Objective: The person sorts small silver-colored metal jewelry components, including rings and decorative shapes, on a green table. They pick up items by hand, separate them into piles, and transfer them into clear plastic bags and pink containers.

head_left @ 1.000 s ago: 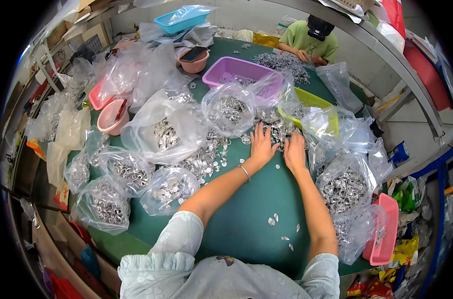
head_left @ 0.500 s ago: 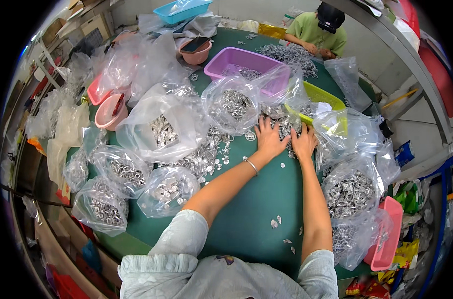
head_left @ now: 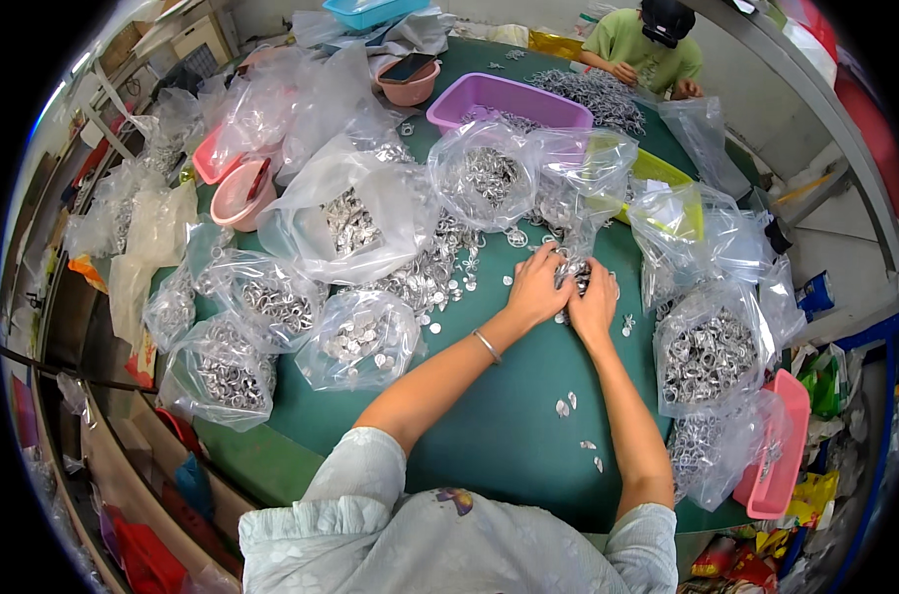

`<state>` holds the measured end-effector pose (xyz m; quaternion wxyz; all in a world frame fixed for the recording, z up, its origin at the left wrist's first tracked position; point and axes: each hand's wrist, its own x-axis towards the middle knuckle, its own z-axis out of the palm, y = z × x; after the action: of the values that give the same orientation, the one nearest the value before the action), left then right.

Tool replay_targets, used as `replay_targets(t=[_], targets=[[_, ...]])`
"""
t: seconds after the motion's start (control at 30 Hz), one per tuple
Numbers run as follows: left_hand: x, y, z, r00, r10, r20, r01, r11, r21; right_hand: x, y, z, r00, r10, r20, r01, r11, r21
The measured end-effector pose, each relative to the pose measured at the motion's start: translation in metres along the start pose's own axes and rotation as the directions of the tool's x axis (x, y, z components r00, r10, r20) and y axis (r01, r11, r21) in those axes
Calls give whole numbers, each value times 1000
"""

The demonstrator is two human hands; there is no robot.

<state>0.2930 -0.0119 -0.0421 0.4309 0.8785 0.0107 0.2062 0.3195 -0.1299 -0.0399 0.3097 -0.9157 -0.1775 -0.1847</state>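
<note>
Both my hands meet over a heap of small silver metal pieces (head_left: 574, 269) on the green table. My left hand (head_left: 540, 289), with a bangle on its wrist, curls round the heap from the left. From the right, my right hand (head_left: 593, 305) closes in on the same pieces, fingers bent. The handful between them is partly hidden by the fingers. Just beyond lies a clear plastic bag (head_left: 575, 188) with more metal pieces in it. Left of it stands an open clear bag (head_left: 486, 178) filled with silver parts.
Several filled bags, such as a large open one (head_left: 350, 223), crowd the left. A purple tub (head_left: 509, 99) and lime-green tray (head_left: 657, 170) stand farther back. At right are a bag of rings (head_left: 709, 356) and a pink tray (head_left: 778, 445). Across the table a person (head_left: 647, 49) handles small parts.
My hands have drawn nearer to me and closer together, pulling some metal pieces along. Their fingers, spread before, now curl round the handful. The whole view has shifted slightly.
</note>
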Motion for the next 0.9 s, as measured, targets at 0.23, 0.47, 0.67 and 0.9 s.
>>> replay_targets(t=[0.23,0.47,0.67,0.9], targets=[[-67,12,-54,999,-12,40,13,1000,-23,-60,-34,-27,962,-214,172,183,966,181],[-124,20,-112,966,88,242,-143,965,218,-93,-61,-56,886,-324,332,128,859,496],[-142,31,-128,909,176,377,-236,964,119,-105,-62,-80,923,-245,296,78,874,479],[-145,20,-120,981,73,179,-41,984,-176,-132,-54,-90,853,-411,322,338,905,260]])
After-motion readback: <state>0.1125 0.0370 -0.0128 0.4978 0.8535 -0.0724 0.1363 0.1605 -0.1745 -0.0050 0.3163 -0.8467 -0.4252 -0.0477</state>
